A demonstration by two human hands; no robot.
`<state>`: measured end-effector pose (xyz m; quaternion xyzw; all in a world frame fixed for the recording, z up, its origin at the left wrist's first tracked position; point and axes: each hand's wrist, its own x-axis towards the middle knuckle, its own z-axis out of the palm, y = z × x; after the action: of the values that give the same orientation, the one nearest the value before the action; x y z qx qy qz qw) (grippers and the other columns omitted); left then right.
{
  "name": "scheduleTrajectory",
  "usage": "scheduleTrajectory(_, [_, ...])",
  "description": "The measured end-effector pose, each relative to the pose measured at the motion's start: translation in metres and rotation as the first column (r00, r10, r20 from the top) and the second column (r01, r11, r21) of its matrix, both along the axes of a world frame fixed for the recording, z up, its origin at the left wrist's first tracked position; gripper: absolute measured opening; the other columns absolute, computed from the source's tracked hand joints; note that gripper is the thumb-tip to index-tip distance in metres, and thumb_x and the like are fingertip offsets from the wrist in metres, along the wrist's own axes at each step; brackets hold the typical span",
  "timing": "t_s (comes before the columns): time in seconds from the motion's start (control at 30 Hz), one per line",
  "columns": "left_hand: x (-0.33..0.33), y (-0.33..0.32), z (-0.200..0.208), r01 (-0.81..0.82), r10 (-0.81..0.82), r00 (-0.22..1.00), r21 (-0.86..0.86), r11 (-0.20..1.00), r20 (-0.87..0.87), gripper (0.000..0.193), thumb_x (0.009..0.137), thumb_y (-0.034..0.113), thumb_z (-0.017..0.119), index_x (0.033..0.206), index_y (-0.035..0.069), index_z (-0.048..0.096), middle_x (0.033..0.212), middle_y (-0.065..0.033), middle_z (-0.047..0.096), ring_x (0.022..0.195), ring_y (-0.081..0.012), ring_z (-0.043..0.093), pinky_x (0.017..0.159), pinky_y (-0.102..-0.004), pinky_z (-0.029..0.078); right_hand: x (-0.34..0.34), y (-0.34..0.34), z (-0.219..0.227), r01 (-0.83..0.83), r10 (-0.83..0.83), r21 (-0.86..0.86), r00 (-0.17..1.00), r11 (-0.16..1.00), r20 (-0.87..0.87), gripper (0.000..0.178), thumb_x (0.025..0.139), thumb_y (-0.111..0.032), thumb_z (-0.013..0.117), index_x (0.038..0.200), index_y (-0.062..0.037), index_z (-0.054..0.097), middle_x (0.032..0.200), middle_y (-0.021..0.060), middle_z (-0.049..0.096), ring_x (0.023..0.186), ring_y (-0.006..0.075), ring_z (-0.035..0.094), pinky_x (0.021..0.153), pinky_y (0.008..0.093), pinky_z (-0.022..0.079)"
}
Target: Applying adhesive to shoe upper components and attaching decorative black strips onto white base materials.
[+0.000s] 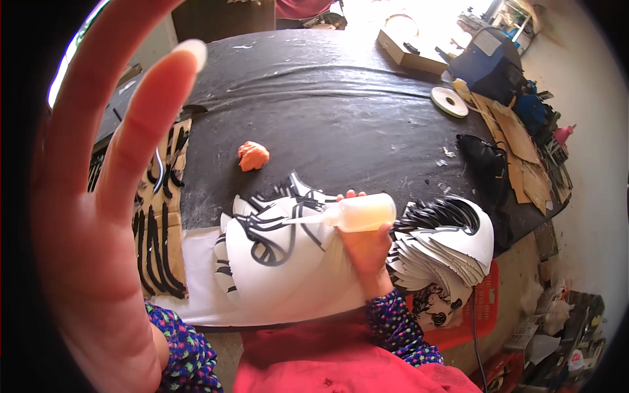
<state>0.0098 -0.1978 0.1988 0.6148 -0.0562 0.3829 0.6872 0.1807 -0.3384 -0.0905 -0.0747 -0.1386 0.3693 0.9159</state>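
Note:
My left hand (pixel 98 229) is raised close to the camera, large in the picture. Its fingers are stretched out and nothing is in them. In my right hand (pixel 368 257) lies a translucent squeeze bottle (pixel 368 212) with yellowish liquid, tilted on its side. Its long thin nozzle points left, over a stack of curved white pieces (pixel 288 275) with black strips in loops on them. Whether the tip touches a strip I cannot tell. To the right of that hand is a fanned pile of similar white pieces (pixel 436 259) with black strips.
Cardboard (pixel 171 239) with black strips lies at the left. An orange lump (pixel 253 156) sits on the dark table cover (pixel 314 124). A white tape roll (pixel 449 102), a black cloth bundle (pixel 481 157) and cardboard sheets (pixel 517 147) are at the right, above a red crate (pixel 486 304).

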Motion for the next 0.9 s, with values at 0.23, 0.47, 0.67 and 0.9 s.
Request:
scheduleTrajectory(0.23, [-0.028, 0.031, -0.091, -0.278, 0.284, 0.959, 0.235, 0.931, 0.009, 0.04, 0.093, 0.023, 0.04, 0.123, -0.004, 0.046, 0.118, -0.0185, 0.054, 0.109, -0.0252, 0.053, 0.093, -0.0332, 0.039, -0.003, -0.006, 0.01, 0.233, -0.207, -0.174, 0.966, 0.957, 0.154, 0.072, 0.079, -0.03, 0.068, 0.135, -0.007, 0.03, 0.139, 0.0127, 0.033, 0.132, 0.0345, 0.026, 0.106, 0.0502, 0.027])
scheduleTrajectory(0.47, [0.001, -0.007, -0.221, -0.168, 0.651, 0.582, 0.712, 0.682, -0.487, 0.049, 0.081, 0.037, 0.062, 0.115, 0.003, 0.055, 0.121, -0.0144, 0.051, 0.112, -0.0307, 0.044, 0.094, -0.0394, 0.034, 0.004, -0.012, 0.043, 0.305, -0.225, -0.183, 0.906, 0.934, 0.359, 0.084, 0.071, -0.041, 0.073, 0.135, -0.0078, 0.029, 0.133, 0.0104, 0.039, 0.125, 0.0305, 0.036, 0.106, 0.0448, 0.03])
scheduleTrajectory(0.67, [-0.006, -0.02, -0.236, -0.111, 0.64, 0.67, 0.802, 0.587, -0.376, 0.048, 0.079, 0.032, 0.065, 0.116, 0.005, 0.055, 0.129, -0.0122, 0.044, 0.118, -0.0286, 0.038, 0.098, -0.0413, 0.028, -0.003, -0.019, 0.085, 0.394, -0.192, -0.358, 0.853, 0.846, 0.484, 0.088, 0.073, -0.049, 0.069, 0.138, -0.0081, 0.025, 0.141, 0.0164, 0.028, 0.131, 0.0432, 0.023, 0.105, 0.0521, 0.026])
scheduleTrajectory(0.9, [-0.02, -0.018, -0.218, -0.127, 0.385, 0.809, 0.508, 0.852, -0.444, 0.024, 0.077, 0.019, 0.068, 0.096, 0.005, 0.06, 0.084, -0.0082, 0.059, 0.078, -0.0216, 0.056, 0.071, -0.0306, 0.043, -0.015, -0.027, 0.118, 0.427, -0.165, -0.407, 0.826, 0.807, 0.54, 0.099, 0.069, -0.048, 0.071, 0.14, -0.0031, 0.019, 0.14, 0.0161, 0.029, 0.132, 0.0428, 0.021, 0.102, 0.0559, 0.028])
